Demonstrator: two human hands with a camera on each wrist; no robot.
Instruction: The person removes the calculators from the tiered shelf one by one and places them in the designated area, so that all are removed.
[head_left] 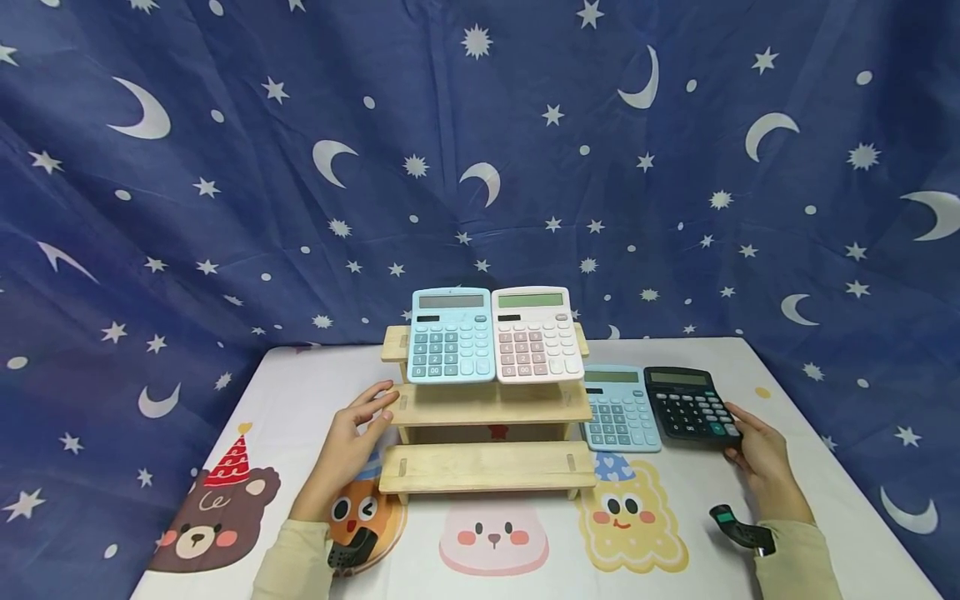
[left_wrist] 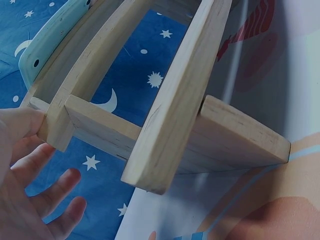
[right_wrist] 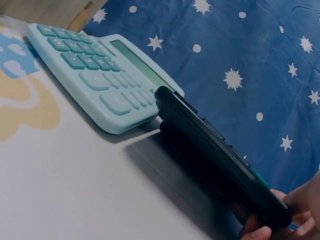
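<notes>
A three-step wooden rack (head_left: pixel 487 468) stands mid-table. On its top step a light blue calculator (head_left: pixel 452 336) and a white calculator with pink keys (head_left: pixel 537 336) lean side by side. My left hand (head_left: pixel 352 433) touches the left end of the middle step, its other fingers spread apart in the left wrist view. My right hand (head_left: pixel 765 458) grips a black calculator (head_left: pixel 686 408) by its right edge. In the right wrist view, that black calculator (right_wrist: pixel 210 155) is tilted, with its near edge off the table. Just left of it lies a second light blue calculator (head_left: pixel 618 408).
The white tablecloth (head_left: pixel 315 367) carries cartoon prints, among them a bear (head_left: pixel 213 525) and a yellow biscuit (head_left: pixel 637 517). Behind the table hangs a dark blue curtain (head_left: pixel 480 100) with moons and stars. Each wrist wears a black device (head_left: pixel 742 531).
</notes>
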